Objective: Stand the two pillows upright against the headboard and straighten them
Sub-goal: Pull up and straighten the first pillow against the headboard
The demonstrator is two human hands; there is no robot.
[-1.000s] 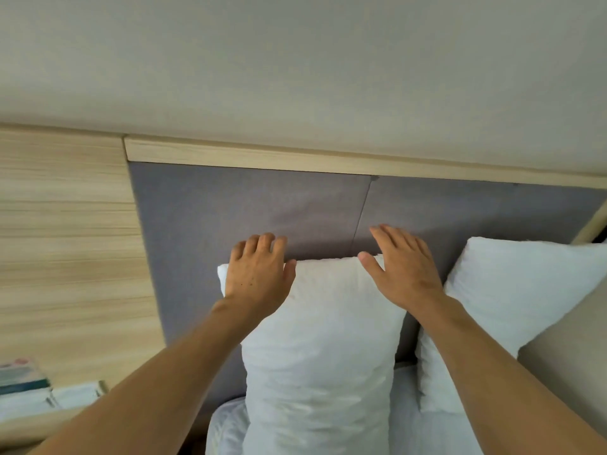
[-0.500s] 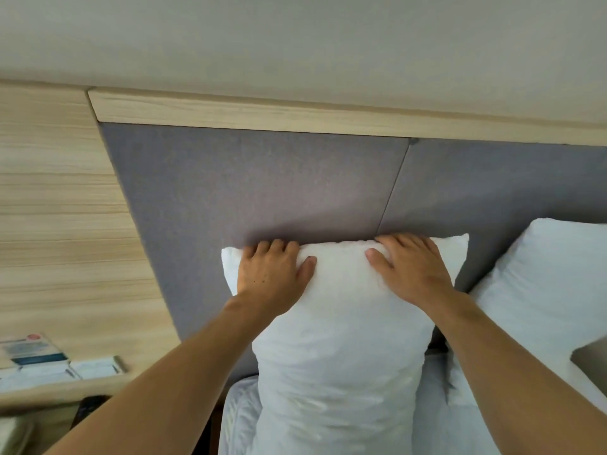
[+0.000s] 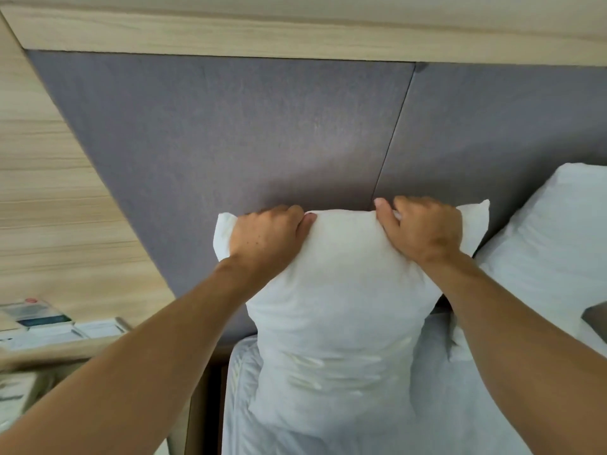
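Observation:
A white pillow (image 3: 341,310) stands upright on the bed, its top edge against the grey padded headboard (image 3: 230,133). My left hand (image 3: 266,238) grips the pillow's top left corner, fingers curled over the edge. My right hand (image 3: 423,228) grips the top right part the same way. A second white pillow (image 3: 551,231) leans against the headboard at the right, partly cut off by the frame edge.
A white sheet (image 3: 437,399) covers the mattress below the pillows. A wooden wall panel (image 3: 49,192) flanks the headboard on the left. Below it a bedside shelf (image 3: 59,349) carries cards and leaflets (image 3: 39,316). A wooden rail (image 3: 295,37) tops the headboard.
Both hands went from lying flat on the pillow's top to curling their fingers over its top edge. The view has moved closer and tilted down.

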